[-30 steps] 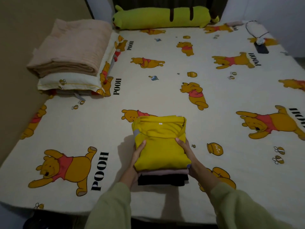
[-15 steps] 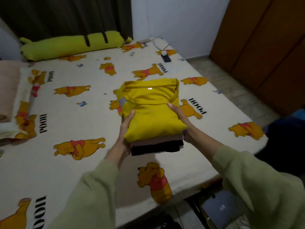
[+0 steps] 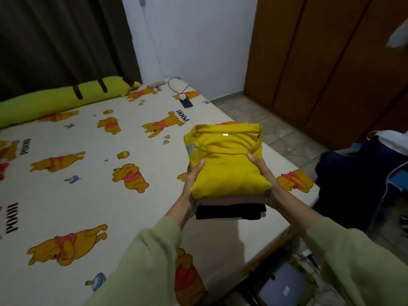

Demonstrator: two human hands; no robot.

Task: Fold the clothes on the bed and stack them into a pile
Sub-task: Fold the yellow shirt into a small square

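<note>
Yellow-topped pile (image 3: 225, 171) clamped between left hand (image 3: 191, 191) and right hand (image 3: 266, 180), each grip holding a side, above bed (image 3: 88, 195)

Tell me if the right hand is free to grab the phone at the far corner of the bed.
Probably not. The right hand grips the pile of clothes together with the left hand, and the phone lies far across the bed, likely beyond arm's reach.

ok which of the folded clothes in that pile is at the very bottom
The black garment. It lies under the pinkish-brown one, which in turn sits beneath the yellow top. The left hand and right hand hold the pile's sides.
</note>
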